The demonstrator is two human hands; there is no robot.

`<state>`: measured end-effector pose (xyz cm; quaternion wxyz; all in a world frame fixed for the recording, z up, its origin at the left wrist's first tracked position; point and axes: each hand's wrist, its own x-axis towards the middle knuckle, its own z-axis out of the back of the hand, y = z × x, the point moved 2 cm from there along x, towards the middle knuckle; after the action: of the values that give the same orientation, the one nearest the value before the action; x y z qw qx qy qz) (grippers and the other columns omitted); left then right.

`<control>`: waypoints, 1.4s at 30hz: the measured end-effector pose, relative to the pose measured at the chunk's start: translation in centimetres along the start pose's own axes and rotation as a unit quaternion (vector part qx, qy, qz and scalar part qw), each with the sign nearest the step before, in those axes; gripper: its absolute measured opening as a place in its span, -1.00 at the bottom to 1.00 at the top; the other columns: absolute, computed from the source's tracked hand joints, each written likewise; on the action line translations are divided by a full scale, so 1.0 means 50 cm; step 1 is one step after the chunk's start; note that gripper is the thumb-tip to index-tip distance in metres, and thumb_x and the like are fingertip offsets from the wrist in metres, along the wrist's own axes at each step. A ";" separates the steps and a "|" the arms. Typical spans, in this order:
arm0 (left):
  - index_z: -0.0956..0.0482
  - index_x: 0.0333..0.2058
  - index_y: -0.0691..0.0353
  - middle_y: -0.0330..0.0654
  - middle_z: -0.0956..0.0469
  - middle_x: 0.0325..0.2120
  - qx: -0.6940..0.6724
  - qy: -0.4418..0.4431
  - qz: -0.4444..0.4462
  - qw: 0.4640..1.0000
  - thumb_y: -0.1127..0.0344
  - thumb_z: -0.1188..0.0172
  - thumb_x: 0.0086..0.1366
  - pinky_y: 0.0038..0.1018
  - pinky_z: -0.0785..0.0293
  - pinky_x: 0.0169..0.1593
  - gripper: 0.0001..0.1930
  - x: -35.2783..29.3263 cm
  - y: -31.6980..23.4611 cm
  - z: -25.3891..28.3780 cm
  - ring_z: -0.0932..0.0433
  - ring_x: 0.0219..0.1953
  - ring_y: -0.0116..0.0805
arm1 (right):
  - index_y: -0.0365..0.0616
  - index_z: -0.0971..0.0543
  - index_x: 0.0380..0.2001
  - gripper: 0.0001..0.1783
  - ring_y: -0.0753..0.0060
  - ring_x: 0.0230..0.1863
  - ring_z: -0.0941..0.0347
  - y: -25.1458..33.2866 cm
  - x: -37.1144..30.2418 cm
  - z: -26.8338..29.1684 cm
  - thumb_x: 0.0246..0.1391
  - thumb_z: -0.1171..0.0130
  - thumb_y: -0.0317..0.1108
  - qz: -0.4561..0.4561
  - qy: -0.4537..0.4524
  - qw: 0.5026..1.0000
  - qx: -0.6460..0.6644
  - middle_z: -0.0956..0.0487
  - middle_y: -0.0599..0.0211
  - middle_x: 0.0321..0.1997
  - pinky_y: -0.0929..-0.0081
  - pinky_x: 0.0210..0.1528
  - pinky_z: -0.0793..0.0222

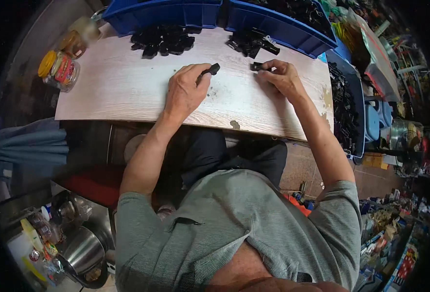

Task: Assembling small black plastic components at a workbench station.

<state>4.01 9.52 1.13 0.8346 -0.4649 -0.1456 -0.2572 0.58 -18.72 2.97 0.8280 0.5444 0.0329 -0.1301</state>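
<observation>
Only packaging I can spot: a clear plastic jar with a yellow lid and a red-and-multicolour label (60, 69) around ten o'clock, lying on the pale wooden board's (127, 92) corner.

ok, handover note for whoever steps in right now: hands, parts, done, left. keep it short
Left hand: closed on a small black part, fingertips pinching it just above the wooden board.
Right hand: fingers resting on the board, gripping a second black piece.
The two pieces are apart, not joined.
Loose black parts lie in two heaps at the board's far edge: left pile, right pile. Blue bins behind and to the right hold more.
Done: cannot tell which heap is finished.
Left: judging by the piles, plenty.
</observation>
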 end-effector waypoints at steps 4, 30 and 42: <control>-0.65 -0.11 0.33 0.07 -0.67 -0.26 -0.048 0.034 0.057 0.997 0.39 -0.22 0.24 -0.28 -0.56 -0.18 -0.74 0.002 -0.017 0.002 -0.66 -0.27 0.02 | -0.20 -0.58 -0.09 -0.62 0.70 -0.68 -0.29 -0.003 -0.015 0.001 0.02 -0.43 -0.36 -0.009 -0.021 0.999 0.047 -0.48 0.48 -0.60 0.62 -0.70 -0.12; -0.66 -0.14 0.16 -0.17 -0.66 -0.29 0.038 0.056 -0.287 0.955 0.51 -0.24 0.17 -0.31 -0.63 -0.16 -0.74 0.070 -0.072 -0.159 -0.65 -0.27 -0.17 | -0.21 -0.65 -0.14 -0.66 0.64 -0.63 -0.36 0.006 -0.019 -0.026 -0.01 -0.44 -0.36 0.000 0.021 0.999 -0.048 -0.57 0.45 -0.52 0.58 -0.65 -0.28; -0.64 -0.03 0.10 -0.24 -0.67 -0.14 0.110 0.117 -0.263 0.951 0.47 -0.16 0.26 -0.28 -0.50 -0.07 -0.70 0.046 -0.069 -0.147 -0.63 -0.11 -0.22 | -0.27 -0.63 -0.09 -0.61 0.66 -0.66 -0.32 -0.007 -0.013 -0.033 -0.01 -0.45 -0.39 0.065 0.016 0.997 -0.039 -0.60 0.39 -0.51 0.61 -0.66 -0.16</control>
<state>4.01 1.08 0.81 0.7944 -0.2826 -0.1917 -0.5023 0.00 -17.21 2.11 0.8548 0.5144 0.0159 -0.0663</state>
